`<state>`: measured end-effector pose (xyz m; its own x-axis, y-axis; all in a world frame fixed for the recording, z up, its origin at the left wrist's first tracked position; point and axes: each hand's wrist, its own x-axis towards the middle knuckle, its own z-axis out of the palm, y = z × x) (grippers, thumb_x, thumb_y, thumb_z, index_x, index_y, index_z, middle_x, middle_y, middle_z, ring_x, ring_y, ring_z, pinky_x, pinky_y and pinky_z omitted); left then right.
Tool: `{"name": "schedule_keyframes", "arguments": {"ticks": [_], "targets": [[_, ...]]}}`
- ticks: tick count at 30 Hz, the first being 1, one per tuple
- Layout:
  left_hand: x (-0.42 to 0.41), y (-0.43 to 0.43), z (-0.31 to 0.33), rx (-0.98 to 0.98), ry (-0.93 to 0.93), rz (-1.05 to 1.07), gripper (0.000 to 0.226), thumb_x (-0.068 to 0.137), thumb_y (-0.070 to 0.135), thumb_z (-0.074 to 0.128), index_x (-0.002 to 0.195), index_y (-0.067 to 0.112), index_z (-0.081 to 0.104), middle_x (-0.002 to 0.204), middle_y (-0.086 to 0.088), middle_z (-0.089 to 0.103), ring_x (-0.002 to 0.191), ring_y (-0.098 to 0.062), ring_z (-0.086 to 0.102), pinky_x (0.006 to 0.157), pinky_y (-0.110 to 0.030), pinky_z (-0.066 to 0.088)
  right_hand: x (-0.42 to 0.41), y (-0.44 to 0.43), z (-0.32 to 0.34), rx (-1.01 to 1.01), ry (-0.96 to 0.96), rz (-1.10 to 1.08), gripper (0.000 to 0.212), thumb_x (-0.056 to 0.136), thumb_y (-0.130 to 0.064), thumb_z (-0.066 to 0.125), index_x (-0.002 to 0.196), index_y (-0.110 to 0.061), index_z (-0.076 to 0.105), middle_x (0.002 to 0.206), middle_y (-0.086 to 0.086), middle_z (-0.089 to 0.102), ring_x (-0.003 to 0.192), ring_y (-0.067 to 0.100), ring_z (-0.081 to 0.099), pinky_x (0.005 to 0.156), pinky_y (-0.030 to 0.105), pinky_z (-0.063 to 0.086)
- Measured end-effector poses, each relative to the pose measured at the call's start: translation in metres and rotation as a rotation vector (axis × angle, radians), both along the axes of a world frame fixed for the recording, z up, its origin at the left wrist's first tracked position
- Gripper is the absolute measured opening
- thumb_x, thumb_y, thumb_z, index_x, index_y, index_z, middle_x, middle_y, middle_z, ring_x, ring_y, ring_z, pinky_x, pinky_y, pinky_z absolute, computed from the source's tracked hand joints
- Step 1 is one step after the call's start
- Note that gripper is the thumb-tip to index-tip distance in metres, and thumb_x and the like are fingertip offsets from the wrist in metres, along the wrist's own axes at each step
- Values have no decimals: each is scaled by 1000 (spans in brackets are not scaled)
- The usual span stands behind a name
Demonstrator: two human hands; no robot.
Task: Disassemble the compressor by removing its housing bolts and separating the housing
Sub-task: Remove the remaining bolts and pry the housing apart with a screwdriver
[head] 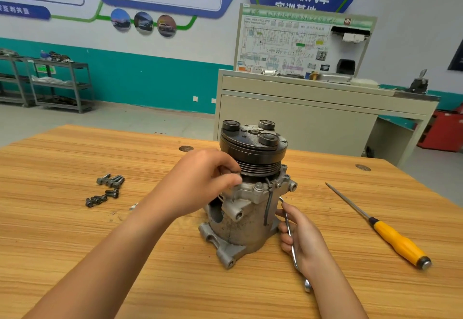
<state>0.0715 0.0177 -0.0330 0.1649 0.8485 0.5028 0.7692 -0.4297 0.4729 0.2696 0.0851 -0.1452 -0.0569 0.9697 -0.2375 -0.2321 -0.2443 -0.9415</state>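
A grey metal compressor (246,221) stands upright on the wooden table (75,231), its black grooved pulley (255,153) on top. My left hand (203,181) grips the compressor's left side where the pulley meets the housing, fingers curled on it. My right hand (302,237) holds a thin steel wrench (292,248) beside the housing's lower right; the wrench's upper end reaches up along the housing. Several removed dark bolts (107,188) lie in a loose pile to the left.
A screwdriver with a yellow handle (395,241) lies on the table at the right, its shaft pointing toward the compressor. Beyond the table stand a beige training cabinet (313,118) and grey shelving (60,83) along the wall.
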Motion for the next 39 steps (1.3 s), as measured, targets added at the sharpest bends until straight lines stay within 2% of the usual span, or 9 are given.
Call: {"name": "schedule_keyframes", "arguments": {"ticks": [4, 8, 12, 19, 23, 27, 30, 33, 39], "targets": [[13, -2, -16, 11, -209, 101, 14, 78, 39, 64, 75, 30, 53, 75, 12, 58, 68, -1, 53, 60, -12, 42, 1, 0, 0, 3, 8, 2, 26, 88, -34, 55, 92, -9, 58, 48, -2, 40, 35, 7, 29, 32, 19, 22], [19, -9, -28, 44, -410, 124, 16, 82, 24, 63, 77, 35, 53, 75, 15, 60, 71, 8, 54, 61, -6, 40, 0, 0, 0, 4, -3, 5, 25, 87, -34, 56, 91, -9, 58, 49, -2, 41, 36, 7, 29, 33, 19, 22], [24, -9, -32, 93, -493, 148, 24, 83, 15, 66, 78, 36, 54, 70, 17, 59, 64, 9, 52, 57, -5, 38, -1, -2, 1, -1, -14, 5, 24, 88, -34, 55, 88, -10, 58, 49, -1, 40, 35, 7, 29, 34, 19, 21], [31, -4, -35, 144, -360, 213, 20, 85, 25, 63, 79, 30, 46, 79, 12, 50, 70, -3, 48, 61, -12, 35, -2, -1, 2, -5, -24, 6, 26, 89, -34, 54, 91, -8, 58, 49, -1, 40, 36, 8, 29, 35, 20, 20], [34, -5, -38, 184, -337, 239, 15, 87, 26, 62, 90, 24, 47, 74, 12, 50, 68, -4, 51, 61, -19, 38, -1, -1, 2, -6, -25, 8, 27, 89, -34, 53, 92, -8, 58, 50, -1, 39, 35, 8, 29, 34, 19, 21], [36, -3, -37, 224, -322, 211, 16, 87, 23, 64, 99, 24, 52, 74, 15, 49, 67, -1, 49, 63, -17, 37, -1, -1, 2, -10, -17, 10, 26, 90, -34, 52, 91, -8, 57, 49, -1, 39, 34, 7, 29, 33, 18, 21], [35, 0, -36, 237, -315, 215, 12, 85, 27, 66, 89, 21, 56, 74, 15, 46, 69, -2, 47, 65, -21, 39, -1, -1, 1, -11, -18, 13, 26, 89, -34, 53, 91, -8, 57, 50, -1, 39, 34, 7, 29, 33, 18, 21], [34, 3, -35, 220, -267, 245, 24, 83, 35, 67, 80, 20, 47, 70, 13, 42, 65, -3, 42, 58, -20, 34, -1, -1, 1, -14, -25, 9, 26, 89, -34, 54, 90, -8, 58, 50, -1, 40, 35, 7, 29, 33, 19, 21], [29, -2, -33, 163, -249, 190, 17, 85, 30, 64, 86, 23, 49, 74, 16, 47, 67, -2, 47, 60, -15, 34, -1, -1, 1, -3, -35, 15, 24, 88, -33, 55, 89, -9, 58, 49, -1, 40, 36, 8, 29, 34, 19, 21]]}}
